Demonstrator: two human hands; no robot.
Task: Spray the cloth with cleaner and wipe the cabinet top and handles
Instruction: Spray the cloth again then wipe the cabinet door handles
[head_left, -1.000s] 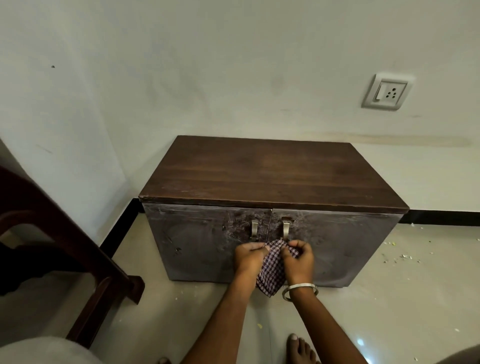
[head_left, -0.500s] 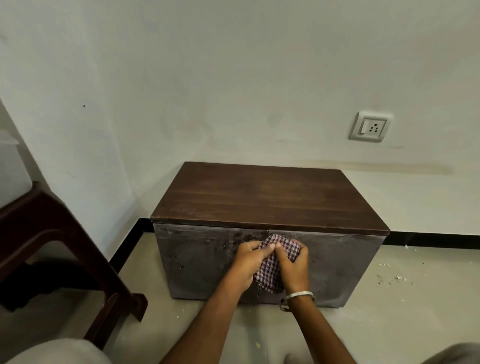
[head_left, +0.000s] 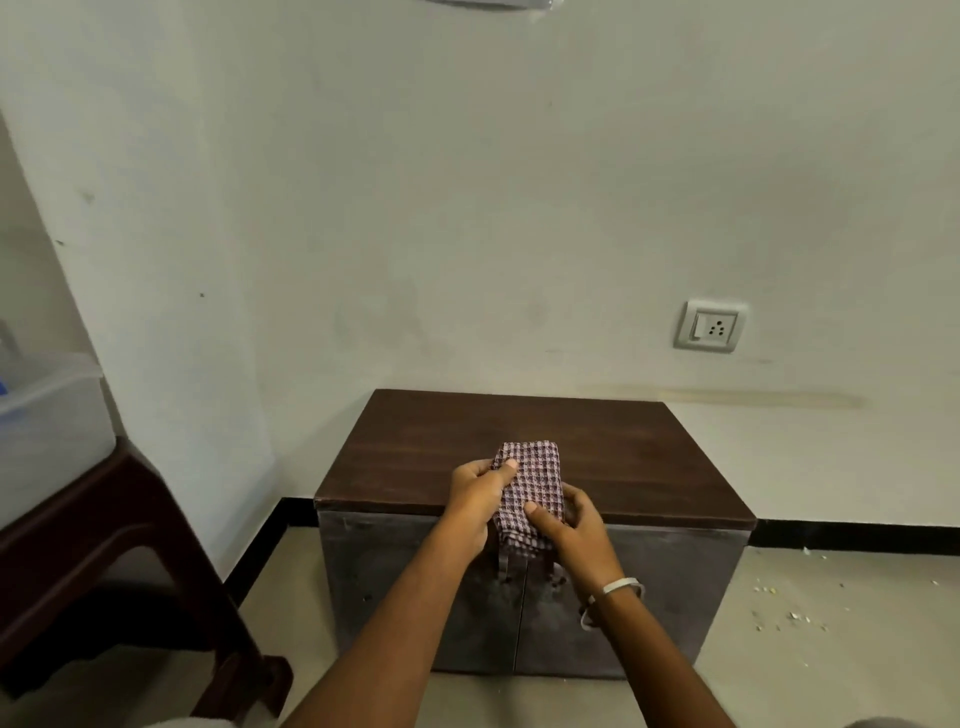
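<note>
While both hands (head_left: 524, 512) hold checked cloth (head_left: 530, 491), cabinet top (head_left: 649, 457) bare

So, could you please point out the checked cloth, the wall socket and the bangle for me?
checked cloth (head_left: 530, 486): head view, middle of the folded fabric.
wall socket (head_left: 710, 327): head view, centre of the white plate.
bangle (head_left: 621, 587): head view, metal band on the right wrist.

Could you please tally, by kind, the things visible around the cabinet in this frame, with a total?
Wooden-topped cabinet: 1
Checked cloth: 1
Hands, left hand and right hand, both holding the cloth: 2
Bangle: 1
Wall socket: 1
Dark wooden chair: 1
Translucent plastic container: 1
Total: 8
</note>
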